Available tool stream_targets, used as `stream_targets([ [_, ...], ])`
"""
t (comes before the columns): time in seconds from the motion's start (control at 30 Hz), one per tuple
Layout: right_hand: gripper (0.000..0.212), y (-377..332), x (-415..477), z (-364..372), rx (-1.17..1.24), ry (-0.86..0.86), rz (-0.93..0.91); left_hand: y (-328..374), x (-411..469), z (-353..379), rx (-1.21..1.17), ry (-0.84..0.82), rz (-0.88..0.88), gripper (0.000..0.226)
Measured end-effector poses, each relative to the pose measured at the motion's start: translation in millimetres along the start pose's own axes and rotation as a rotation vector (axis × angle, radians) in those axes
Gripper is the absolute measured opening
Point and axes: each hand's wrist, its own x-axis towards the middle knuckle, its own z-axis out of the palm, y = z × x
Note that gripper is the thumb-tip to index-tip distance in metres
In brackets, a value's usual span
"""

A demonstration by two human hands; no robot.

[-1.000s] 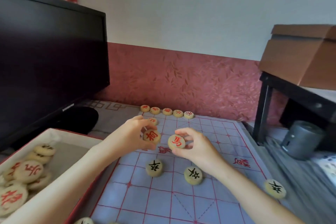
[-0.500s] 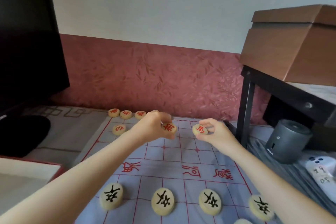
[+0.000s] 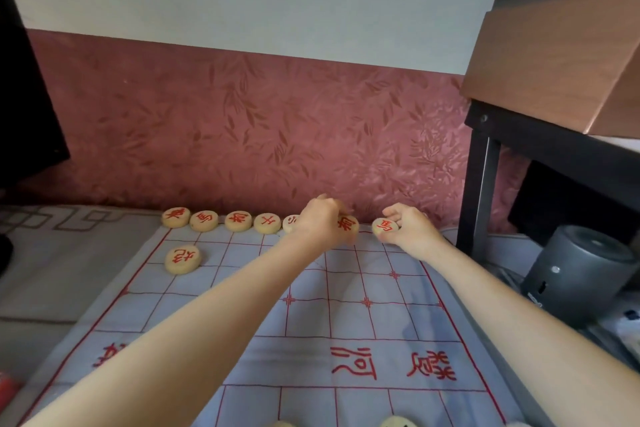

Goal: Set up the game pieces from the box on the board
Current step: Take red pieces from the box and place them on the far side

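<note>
Big red signs on the board (image 3: 346, 322) said 楚河, upside down to me. In the back row I read a 車 disc (image 3: 176, 217), a 馬 disc (image 3: 204, 220), a 相 disc (image 3: 238, 220) and a 士 disc (image 3: 267, 222). Alone sat a 炮 disc (image 3: 183, 259). My left hand (image 3: 320, 224) pinched a second 相 disc (image 3: 349, 226), my right hand (image 3: 412, 230) a second 馬 disc (image 3: 386, 227).

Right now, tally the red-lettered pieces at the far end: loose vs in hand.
far-row pieces, loose: 5
lone piece nearer, loose: 1
left-held piece, in left hand: 1
right-held piece, in right hand: 1
Total: 8
</note>
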Motion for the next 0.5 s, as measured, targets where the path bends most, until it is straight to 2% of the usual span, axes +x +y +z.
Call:
stream_targets([
  [0.27, 0.052, 13.8, 10.2, 7.3, -0.026, -0.007, -0.006, 0.5, 26.5, 24.4, 0.08, -0.077, -0.028, 0.057],
  [0.5, 0.056, 16.8, 4.7, 8.2, -0.055, -0.017, -0.027, -7.8, 31.5, 31.2, 0.097, -0.093, -0.029, 0.059],
])
